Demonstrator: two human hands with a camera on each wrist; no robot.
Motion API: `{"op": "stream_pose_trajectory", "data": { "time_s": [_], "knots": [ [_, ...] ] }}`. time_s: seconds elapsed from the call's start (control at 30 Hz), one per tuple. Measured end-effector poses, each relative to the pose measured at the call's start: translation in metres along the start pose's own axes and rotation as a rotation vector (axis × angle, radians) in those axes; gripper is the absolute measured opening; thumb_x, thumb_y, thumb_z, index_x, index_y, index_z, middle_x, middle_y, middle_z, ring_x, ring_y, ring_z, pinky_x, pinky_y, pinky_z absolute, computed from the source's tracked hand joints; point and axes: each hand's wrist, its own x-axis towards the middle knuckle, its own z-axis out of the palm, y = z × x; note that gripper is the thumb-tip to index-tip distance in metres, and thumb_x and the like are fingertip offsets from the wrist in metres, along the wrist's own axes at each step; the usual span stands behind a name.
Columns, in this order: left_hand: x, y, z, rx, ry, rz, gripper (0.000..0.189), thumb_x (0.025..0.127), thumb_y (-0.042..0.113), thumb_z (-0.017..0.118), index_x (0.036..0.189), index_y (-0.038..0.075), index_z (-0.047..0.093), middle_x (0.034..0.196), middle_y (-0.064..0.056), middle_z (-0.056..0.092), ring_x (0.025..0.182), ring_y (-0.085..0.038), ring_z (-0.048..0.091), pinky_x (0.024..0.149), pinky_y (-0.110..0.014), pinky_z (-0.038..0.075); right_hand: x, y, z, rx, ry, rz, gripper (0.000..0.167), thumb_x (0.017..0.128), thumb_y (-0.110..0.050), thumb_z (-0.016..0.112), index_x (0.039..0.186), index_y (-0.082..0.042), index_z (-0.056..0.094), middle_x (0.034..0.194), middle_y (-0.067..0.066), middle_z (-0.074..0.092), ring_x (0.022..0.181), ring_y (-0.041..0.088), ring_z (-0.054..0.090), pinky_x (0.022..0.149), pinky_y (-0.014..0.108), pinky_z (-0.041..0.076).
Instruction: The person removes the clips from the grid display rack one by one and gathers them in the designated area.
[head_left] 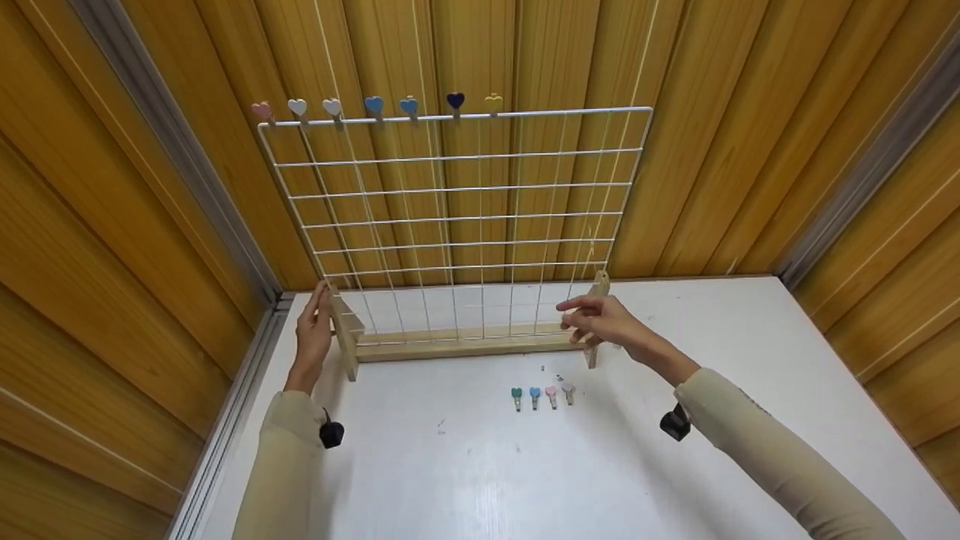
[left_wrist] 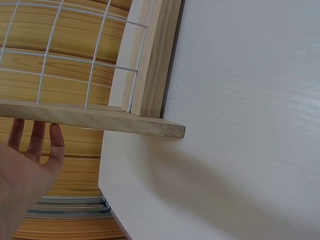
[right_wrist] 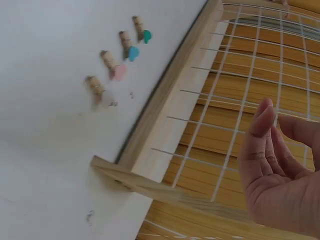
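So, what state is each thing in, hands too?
Pale wooden stand, on the white table
White wire grid, upright in the stand
Seven mixed-colour heart-topped clips, fastened along the grid's top wire
Four heart-topped wooden clips (green, blue, pink, pale), lying in a row on the table
Left hand, fingers touching the stand's left side
Right hand, fingers bent, holding nothing visible

We've got decent, fairly bright light in the head view, with glare on the tabletop (head_left: 480, 487) toward its near edge and soft shadows beside both sleeves (head_left: 277, 465). Left wrist cam's okay, fuzzy shadow by the stand (left_wrist: 100, 118). Right wrist looks greyer to us: clips (right_wrist: 110, 63) a bit soft, grid (right_wrist: 201, 123) bowing toward the frame edge.
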Motion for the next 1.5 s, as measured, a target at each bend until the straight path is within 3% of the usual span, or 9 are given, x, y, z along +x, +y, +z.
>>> {"op": "stream_pose_trajectory", "data": {
  "time_s": [0.2,0.47,0.73,0.93,1.1,1.2,1.4,1.5],
  "knots": [
    [0.007,-0.022,-0.001,0.041,0.025,0.006,0.06,0.111,0.051,0.031,0.165,0.032,0.014,0.173,-0.005,0.015,0.157,-0.035,0.022,0.122,-0.057,0.032,0.003,-0.052,-0.013,0.092,-0.035,-0.059,0.042,0.105,-0.02,0.06,0.142,0.0,0.056,0.112,-0.004,0.069,0.089,0.012,0.069,0.078,0.023,0.059],
    [0.007,-0.021,-0.001,0.047,0.038,0.034,0.061,0.11,0.053,0.03,0.165,0.033,0.015,0.172,-0.007,0.016,0.155,-0.036,0.026,0.119,-0.057,0.036,-0.002,-0.128,-0.021,0.137,0.016,-0.144,0.04,0.103,-0.02,0.064,0.139,-0.003,0.059,0.11,-0.003,0.068,0.086,0.01,0.068,0.075,0.021,0.058],
    [0.007,-0.022,0.002,0.066,0.042,0.03,0.059,0.111,0.05,0.031,0.165,0.031,0.017,0.173,-0.005,0.015,0.158,-0.034,0.021,0.125,-0.056,0.028,-0.002,-0.183,-0.014,0.096,0.05,-0.233,0.041,0.102,-0.024,0.066,0.139,-0.009,0.059,0.128,0.003,0.064,0.093,0.017,0.069,0.079,0.024,0.059],
    [0.008,-0.021,0.004,0.051,0.042,0.023,0.06,0.11,0.051,0.031,0.165,0.031,0.016,0.173,-0.005,0.015,0.156,-0.036,0.024,0.121,-0.057,0.034,0.002,-0.214,-0.013,0.141,0.122,-0.326,0.038,0.101,-0.02,0.067,0.137,-0.01,0.061,0.126,0.003,0.063,0.088,0.014,0.068,0.076,0.025,0.059],
    [0.008,-0.021,0.003,0.071,0.054,0.026,0.062,0.11,0.053,0.029,0.166,0.029,0.015,0.173,-0.007,0.015,0.157,-0.036,0.021,0.125,-0.056,0.028,0.009,-0.237,-0.013,0.246,0.197,-0.432,0.037,0.099,-0.013,0.069,0.135,-0.008,0.062,0.123,0.005,0.062,0.083,0.014,0.067,0.069,0.022,0.057],
    [0.008,-0.02,0.002,0.072,0.055,0.023,0.063,0.11,0.054,0.03,0.166,0.028,0.015,0.173,-0.008,0.015,0.158,-0.036,0.019,0.126,-0.056,0.024,0.017,-0.246,-0.013,0.236,0.233,-0.489,0.042,0.099,-0.011,0.068,0.139,-0.009,0.059,0.13,0.007,0.059,0.083,0.014,0.068,0.068,0.022,0.057],
    [0.009,-0.018,0.0,0.052,0.041,-0.004,0.061,0.111,0.051,0.03,0.166,0.029,0.015,0.173,-0.008,0.014,0.159,-0.035,0.017,0.126,-0.056,0.023,0.039,-0.248,-0.011,0.146,0.151,-0.525,0.058,0.101,-0.009,0.064,0.155,-0.013,0.043,0.156,0.012,0.043,0.088,0.014,0.071,0.072,0.026,0.06],
    [0.009,-0.019,-0.001,0.05,0.043,0.001,0.061,0.11,0.052,0.031,0.165,0.03,0.015,0.172,-0.008,0.016,0.158,-0.035,0.019,0.126,-0.056,0.025,0.047,-0.248,-0.009,0.116,0.099,-0.525,0.06,0.102,-0.009,0.062,0.157,-0.013,0.039,0.157,0.013,0.04,0.088,0.014,0.071,0.073,0.027,0.061]
  ]
}}
